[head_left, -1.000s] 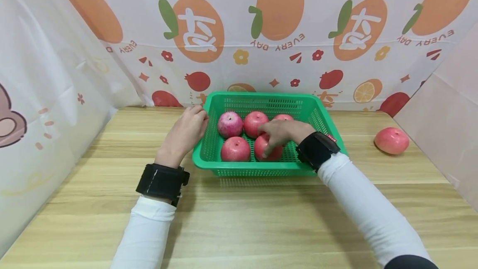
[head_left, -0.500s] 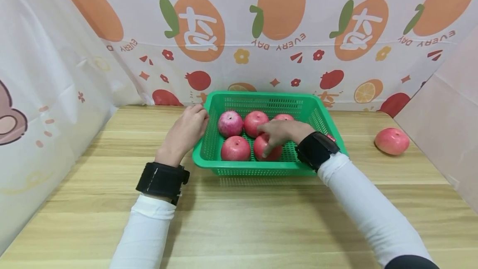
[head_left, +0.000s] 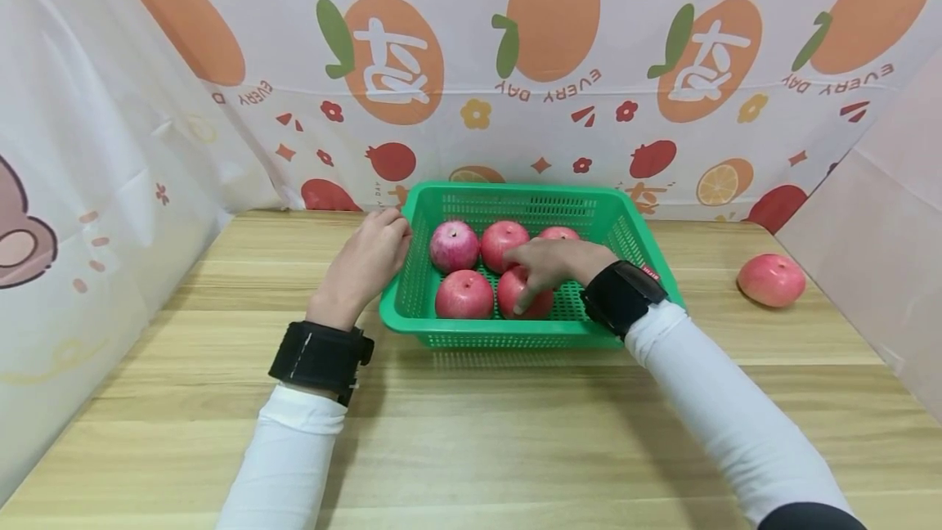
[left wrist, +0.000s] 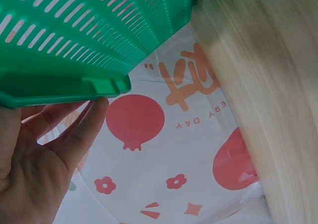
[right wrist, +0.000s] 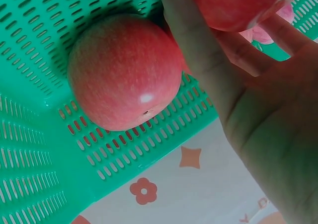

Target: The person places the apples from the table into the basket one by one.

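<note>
A green plastic basket [head_left: 508, 332] stands on the table with several red apples inside. My left hand [head_left: 365, 262] holds its left rim; in the left wrist view the fingers [left wrist: 87, 129] reach up to that rim. Inside the basket, my right hand [head_left: 555, 262] grips the front-row apple [head_left: 524, 301], thumb on the near side. Left of it sits another apple [head_left: 464, 294]. Behind are a purplish apple [head_left: 454, 246], a red apple [head_left: 504, 242], and one [head_left: 558, 232] partly hidden by the right hand. The right wrist view shows an uncovered apple [right wrist: 124, 72] beside the thumb.
A single pinkish apple [head_left: 772, 280] lies on the wooden table [head_left: 471, 440], to the right of the basket. A fruit-printed curtain [head_left: 471, 47] hangs right behind the table, and white sheeting [head_left: 96, 186] borders the left side.
My right hand has shifted very slightly left together with the gripped apple. The left hand and the basket stay where they were.
</note>
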{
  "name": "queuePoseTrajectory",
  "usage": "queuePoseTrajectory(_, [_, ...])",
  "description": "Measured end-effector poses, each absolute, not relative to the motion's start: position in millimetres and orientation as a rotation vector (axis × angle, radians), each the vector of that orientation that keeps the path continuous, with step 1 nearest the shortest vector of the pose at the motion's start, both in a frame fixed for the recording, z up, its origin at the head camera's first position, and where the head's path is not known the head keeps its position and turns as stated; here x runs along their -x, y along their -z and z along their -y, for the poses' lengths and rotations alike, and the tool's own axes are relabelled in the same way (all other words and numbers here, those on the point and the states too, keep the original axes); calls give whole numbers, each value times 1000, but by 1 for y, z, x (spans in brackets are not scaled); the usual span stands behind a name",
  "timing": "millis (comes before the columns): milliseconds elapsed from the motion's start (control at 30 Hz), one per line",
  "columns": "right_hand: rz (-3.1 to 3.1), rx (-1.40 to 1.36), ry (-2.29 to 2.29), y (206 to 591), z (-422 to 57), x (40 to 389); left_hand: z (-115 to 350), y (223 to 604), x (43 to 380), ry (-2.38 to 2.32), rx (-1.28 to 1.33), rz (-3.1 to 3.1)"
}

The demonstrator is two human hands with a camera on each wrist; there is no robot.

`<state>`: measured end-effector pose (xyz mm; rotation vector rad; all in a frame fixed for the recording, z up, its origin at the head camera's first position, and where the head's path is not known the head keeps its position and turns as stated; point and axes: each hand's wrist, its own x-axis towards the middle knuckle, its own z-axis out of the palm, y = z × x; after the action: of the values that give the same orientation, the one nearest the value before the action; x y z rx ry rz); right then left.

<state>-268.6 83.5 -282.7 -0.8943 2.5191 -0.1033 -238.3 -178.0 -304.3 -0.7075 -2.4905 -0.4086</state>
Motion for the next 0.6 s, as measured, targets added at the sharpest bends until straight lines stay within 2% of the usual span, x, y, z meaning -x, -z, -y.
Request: queuePoseTrajectory(600, [-2501, 962, 134, 284, -83, 269, 177, 307, 238, 392, 707, 2480])
